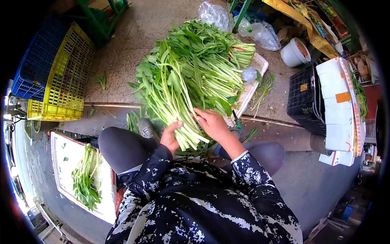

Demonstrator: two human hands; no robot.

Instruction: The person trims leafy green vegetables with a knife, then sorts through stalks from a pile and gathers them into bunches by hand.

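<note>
A loose bunch of water spinach, pale stems toward me and leaves away, lies across my lap area. My left hand is closed around the stems from the left, thumb on top. On the other side, my right hand pinches stems at the bunch's right edge between thumb and fingers. Just beyond is a big heap of water spinach in a white foam box; a red tie shows on part of it. Near my right wrist is a narrow tool with a green handle, partly hidden.
Yellow and blue crates stand at left. Below them, another foam box holds more greens. At right are a white bucket, a black crate and white foam boxes. Plastic bags lie behind the heap.
</note>
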